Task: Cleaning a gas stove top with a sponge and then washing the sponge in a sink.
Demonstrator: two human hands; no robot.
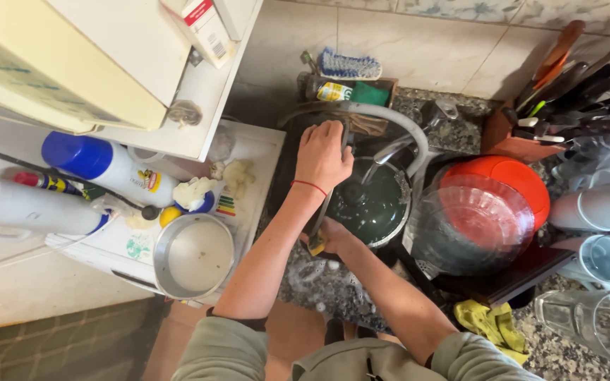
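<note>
Closest to you are your own grey-green sleeves (227, 349), both forearms running up toward the sink. Your left hand (322, 155), red thread at the wrist, is up on the far rim of the dark pot (374, 204), fingers curled together over the edge, knuckles toward you. Your right hand (329, 236) sits low at the near rim, fingers closed around a yellow sponge (317, 243); only a corner of it shows beyond your fingertips.

The pot sits between your two hands, round, dark and wet, with murky greenish water in it and a metal rim catching the light. The tap (389, 149) pours a thin stream into it just right of your left fingers. The grey hose (389, 116) arches right behind those knuckles.

Right of your fingers, a clear glass bowl (470, 229) sits upturned against an orange bowl (513, 180) on the drying rack. Farther right stand glasses, a clear jug (598, 321) lying on its side, and a block of knives (580, 92).

Left of your arms, a steel pan (193, 255) sits on the white appliance top, holding nothing you can make out. A blue-capped bottle (107, 164) lies beyond it. A yellow cloth (492, 324) is crumpled on the granite by your right elbow.
</note>
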